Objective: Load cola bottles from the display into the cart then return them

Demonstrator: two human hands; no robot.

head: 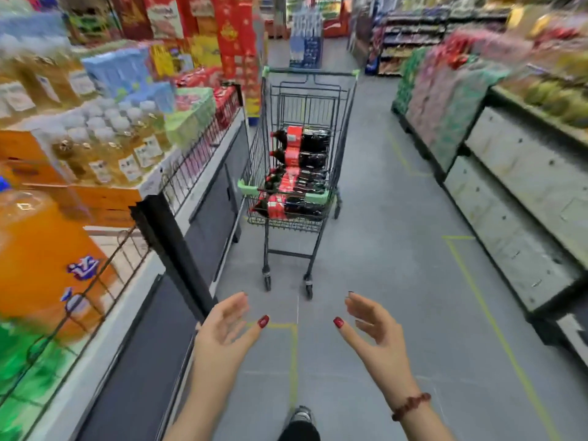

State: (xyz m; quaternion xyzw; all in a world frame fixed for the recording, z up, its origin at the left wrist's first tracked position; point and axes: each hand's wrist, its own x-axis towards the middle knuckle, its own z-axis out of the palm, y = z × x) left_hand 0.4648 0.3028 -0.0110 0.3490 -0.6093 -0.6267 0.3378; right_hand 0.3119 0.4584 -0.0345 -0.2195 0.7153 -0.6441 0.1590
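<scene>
A dark wire shopping cart (266,148) with green corner guards stands in the aisle ahead of me. Several cola bottles (299,175) with red labels lie on their sides inside it, stacked front to back. My left hand (227,326) and my right hand (370,321) are raised in front of me, palms facing each other, fingers spread, holding nothing. Both hands are well short of the cart's near end. A beaded bracelet circles my right wrist.
On the left runs a display shelf (191,160) with a wire guard rail, holding orange drink bottles (38,259), yellow bottles and boxed goods. Produce and packaged goods stands (509,173) line the right. Yellow floor lines mark the grey aisle (397,265). My shoe (300,416) shows below.
</scene>
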